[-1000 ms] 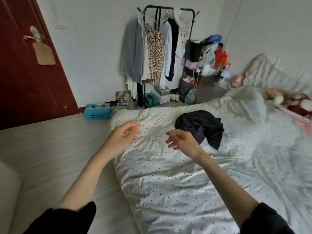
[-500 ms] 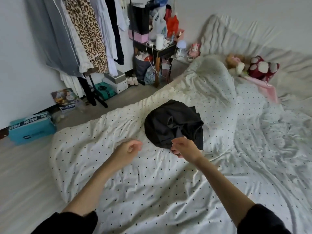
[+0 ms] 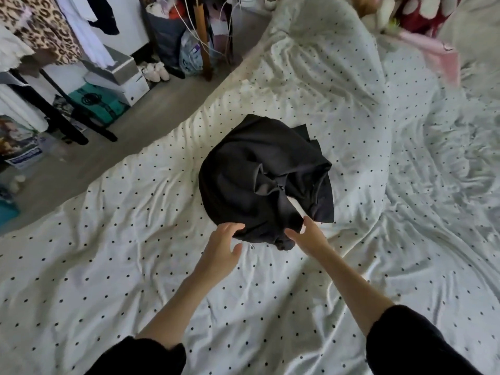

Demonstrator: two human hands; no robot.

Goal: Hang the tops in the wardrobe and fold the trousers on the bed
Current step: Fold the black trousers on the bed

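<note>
Where the crumpled black fabric garment lies bunched on the white dotted bed cover, its folds hide its shape, so whether it is trousers or a top cannot be told. Both hands reach its near edge with fingers spread and relaxed: the left hand touches the hem, the right hand just beside it, neither gripping. Cut off at the upper left, a leopard-print garment hangs above stacked grey and white boxes on the floor. Blurred plush toys sit at the top right.
</note>
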